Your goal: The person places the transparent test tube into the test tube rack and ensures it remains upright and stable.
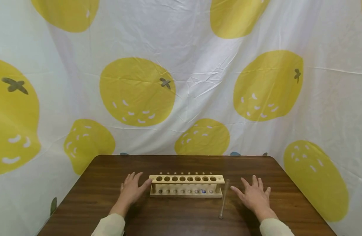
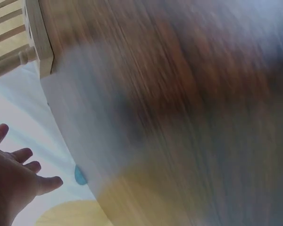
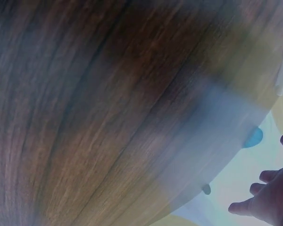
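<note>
A wooden test tube rack [image 1: 186, 181] stands at the middle of the table, with a row of round holes along its top bar and pegs behind. Small marbles, one of them blue [image 1: 203, 191], show on its lower board. To the right of the rack lies a clear glass tube [image 1: 224, 200], its end also visible at the edge of the right wrist view. My left hand [image 1: 132, 189] is spread beside the rack's left end, thumb close to the top bar. Fingers apart, my right hand [image 1: 254, 195] hovers to the right of the tube, holding nothing.
The dark wood table [image 1: 104, 183] has rounded far corners. Behind it and at both sides hangs a white curtain [image 1: 195, 85] printed with large yellow lemons. The table's surface reflects light in both wrist views.
</note>
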`<state>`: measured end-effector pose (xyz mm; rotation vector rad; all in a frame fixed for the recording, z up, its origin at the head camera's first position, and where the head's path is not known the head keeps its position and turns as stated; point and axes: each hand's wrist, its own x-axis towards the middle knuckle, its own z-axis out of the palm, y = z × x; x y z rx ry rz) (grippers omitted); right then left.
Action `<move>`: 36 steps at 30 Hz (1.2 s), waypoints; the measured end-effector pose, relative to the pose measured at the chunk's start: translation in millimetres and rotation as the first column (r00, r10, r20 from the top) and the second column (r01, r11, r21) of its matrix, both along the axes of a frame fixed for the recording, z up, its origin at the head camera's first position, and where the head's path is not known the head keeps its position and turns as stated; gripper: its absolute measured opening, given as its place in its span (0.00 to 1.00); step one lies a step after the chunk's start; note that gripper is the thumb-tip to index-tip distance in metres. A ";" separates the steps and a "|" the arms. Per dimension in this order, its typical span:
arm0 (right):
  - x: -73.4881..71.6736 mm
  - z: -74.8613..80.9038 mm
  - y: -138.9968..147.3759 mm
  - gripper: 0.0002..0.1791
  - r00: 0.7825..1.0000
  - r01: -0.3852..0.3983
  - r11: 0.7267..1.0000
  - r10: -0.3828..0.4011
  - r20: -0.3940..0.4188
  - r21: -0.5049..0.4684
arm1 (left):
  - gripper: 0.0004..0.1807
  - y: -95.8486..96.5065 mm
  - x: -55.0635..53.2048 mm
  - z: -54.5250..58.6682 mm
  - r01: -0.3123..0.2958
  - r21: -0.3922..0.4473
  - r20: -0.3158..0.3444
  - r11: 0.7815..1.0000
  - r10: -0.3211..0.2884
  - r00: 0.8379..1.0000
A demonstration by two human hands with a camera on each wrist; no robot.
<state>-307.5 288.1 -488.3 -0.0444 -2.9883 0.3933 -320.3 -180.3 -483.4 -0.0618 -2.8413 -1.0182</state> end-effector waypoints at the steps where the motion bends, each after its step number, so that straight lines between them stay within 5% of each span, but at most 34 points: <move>1: -0.2 0.1 -0.3 0.50 1.000 0.001 1.000 -0.001 0.002 -0.003 | 0.45 1.2 0.5 0.9 -0.005 0.016 -0.002 1.000 0.005 1.000; 21: -1.9 4.6 -7.2 0.47 0.999 0.032 0.998 -0.031 0.020 -0.055 | 0.33 19.0 2.8 -3.5 -0.018 0.244 -0.097 0.970 0.043 0.994; 36: -5.1 3.9 -14.1 0.52 0.998 0.060 0.994 -0.056 0.042 -0.090 | 0.29 28.9 3.9 -10.1 -0.036 0.312 -0.106 0.950 0.072 0.992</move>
